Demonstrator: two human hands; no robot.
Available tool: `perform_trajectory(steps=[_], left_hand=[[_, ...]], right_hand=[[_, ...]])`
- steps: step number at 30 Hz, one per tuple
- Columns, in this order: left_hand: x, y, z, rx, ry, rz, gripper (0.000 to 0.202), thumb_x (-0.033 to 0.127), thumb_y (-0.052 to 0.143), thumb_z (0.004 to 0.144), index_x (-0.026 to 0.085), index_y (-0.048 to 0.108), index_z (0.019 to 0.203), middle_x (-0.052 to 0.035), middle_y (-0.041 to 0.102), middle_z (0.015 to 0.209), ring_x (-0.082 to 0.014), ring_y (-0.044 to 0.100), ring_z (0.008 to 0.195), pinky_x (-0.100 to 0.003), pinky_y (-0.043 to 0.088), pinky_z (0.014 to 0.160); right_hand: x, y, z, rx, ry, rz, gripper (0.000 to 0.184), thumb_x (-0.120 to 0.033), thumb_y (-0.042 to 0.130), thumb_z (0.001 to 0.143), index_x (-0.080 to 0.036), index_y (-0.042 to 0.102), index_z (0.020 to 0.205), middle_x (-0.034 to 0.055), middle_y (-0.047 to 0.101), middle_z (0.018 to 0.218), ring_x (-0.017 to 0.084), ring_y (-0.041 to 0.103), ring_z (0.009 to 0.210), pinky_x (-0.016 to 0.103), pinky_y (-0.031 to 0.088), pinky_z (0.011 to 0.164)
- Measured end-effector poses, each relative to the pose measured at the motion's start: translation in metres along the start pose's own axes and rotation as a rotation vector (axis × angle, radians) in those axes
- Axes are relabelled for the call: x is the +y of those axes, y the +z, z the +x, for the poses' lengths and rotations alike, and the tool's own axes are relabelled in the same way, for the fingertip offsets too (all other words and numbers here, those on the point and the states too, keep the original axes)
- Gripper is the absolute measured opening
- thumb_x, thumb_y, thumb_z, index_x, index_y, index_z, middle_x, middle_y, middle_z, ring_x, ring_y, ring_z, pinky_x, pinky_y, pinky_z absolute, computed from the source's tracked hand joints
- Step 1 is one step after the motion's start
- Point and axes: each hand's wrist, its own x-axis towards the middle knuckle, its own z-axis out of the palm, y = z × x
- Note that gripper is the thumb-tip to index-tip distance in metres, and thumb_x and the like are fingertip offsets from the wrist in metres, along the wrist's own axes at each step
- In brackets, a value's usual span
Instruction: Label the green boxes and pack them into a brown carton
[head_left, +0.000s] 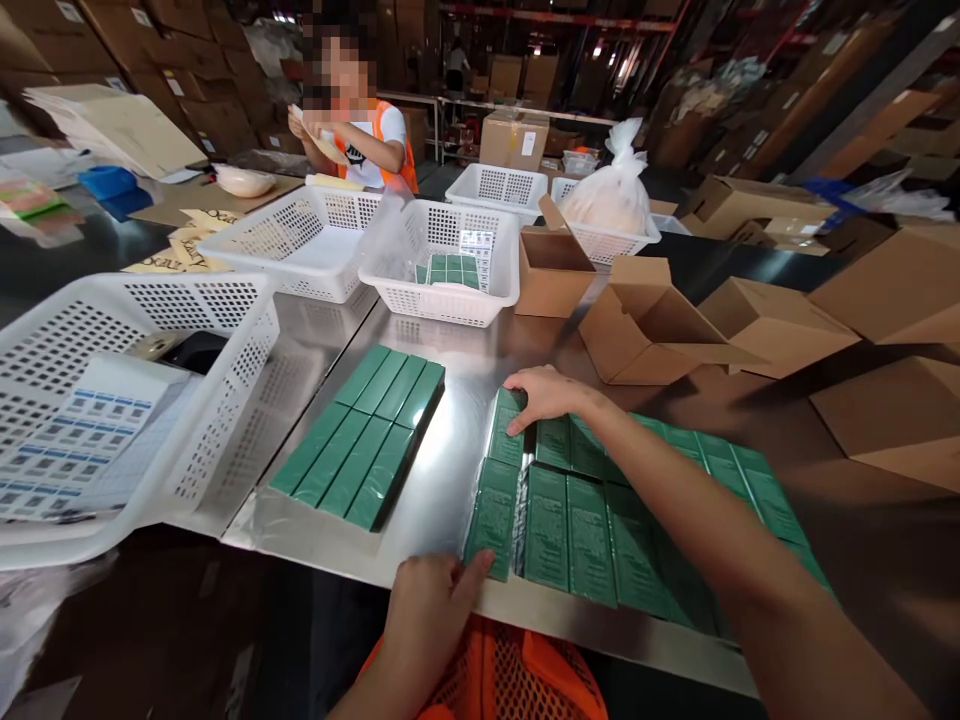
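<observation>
- We rest our right hand (551,393), half curled, thumb and fingertips on the far green box (506,440); how tightly it grips, we cannot tell.
- Our left hand (427,600) bends loosely at the table edge, thumb on the near green box (493,510); its tucked fingers are hidden from us.
- These two slim oblong boxes lie end to end on the smooth, glaring steel table (457,430), just beside a larger green block (570,530) on the right.
- On the left we see a neat, shiny block of eight (367,430).
- Faint print marks the boxes near us, too small to read.
- White plastic baskets (225,420) have gridded walls; one holds label sheets (82,430) with blue strips and square codes.
- Beyond, we see beige paper (199,245) with dark lettering and plain brown cartons (637,340).
</observation>
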Motion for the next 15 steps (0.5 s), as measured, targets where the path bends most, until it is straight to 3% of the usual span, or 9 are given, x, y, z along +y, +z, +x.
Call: perform_trajectory(steps=[2, 5, 7, 10, 15], left_hand=[[-0.013, -0.003, -0.010, 0.214, 0.019, 0.013, 0.062, 0.052, 0.045, 0.096, 0.019, 0.049, 0.043, 0.0017, 0.048, 0.037, -0.0100, 0.047, 0.034, -0.027, 0.026, 0.041], [-0.031, -0.012, -0.018, 0.554, 0.094, 0.181, 0.051, 0.046, 0.052, 0.095, 0.019, 0.051, 0.051, 0.0032, 0.050, 0.045, -0.0094, 0.050, 0.038, -0.027, 0.028, 0.042], [-0.039, -0.019, -0.018, 0.694, 0.135, 0.339, 0.045, 0.044, 0.056, 0.094, 0.019, 0.051, 0.056, 0.0027, 0.051, 0.051, -0.0111, 0.053, 0.042, -0.029, 0.028, 0.044], [-0.046, -0.024, -0.013, 0.769, 0.145, 0.448, 0.042, 0.043, 0.062, 0.090, 0.020, 0.048, 0.058, 0.0035, 0.048, 0.051, -0.0119, 0.051, 0.042, -0.030, 0.028, 0.045], [-0.049, -0.018, -0.005, 0.813, 0.171, 0.410, 0.042, 0.037, 0.068, 0.087, 0.020, 0.044, 0.057, 0.0041, 0.047, 0.051, -0.0106, 0.049, 0.044, -0.029, 0.028, 0.046]], right_hand=[[-0.005, 0.003, 0.004, 0.051, -0.039, 0.052, 0.066, -0.059, 0.084, 0.056, -0.020, 0.064, 0.105, 0.0087, 0.068, 0.107, 0.033, 0.062, 0.099, 0.039, 0.044, 0.084], [-0.019, 0.013, 0.017, 0.207, -0.081, 0.271, 0.071, -0.048, 0.088, 0.055, -0.020, 0.056, 0.112, 0.0082, 0.066, 0.111, 0.029, 0.063, 0.099, 0.035, 0.047, 0.080], [-0.029, 0.023, 0.028, 0.311, -0.095, 0.433, 0.072, -0.041, 0.090, 0.054, -0.021, 0.052, 0.112, 0.0077, 0.065, 0.112, 0.027, 0.063, 0.098, 0.034, 0.049, 0.078], [-0.042, 0.033, 0.045, 0.389, -0.132, 0.528, 0.071, -0.037, 0.091, 0.054, -0.022, 0.050, 0.110, 0.0080, 0.063, 0.115, 0.028, 0.062, 0.104, 0.037, 0.050, 0.083], [-0.044, 0.037, 0.057, 0.379, -0.176, 0.523, 0.072, -0.037, 0.091, 0.054, -0.022, 0.050, 0.111, 0.0091, 0.061, 0.121, 0.029, 0.059, 0.111, 0.040, 0.049, 0.089]])
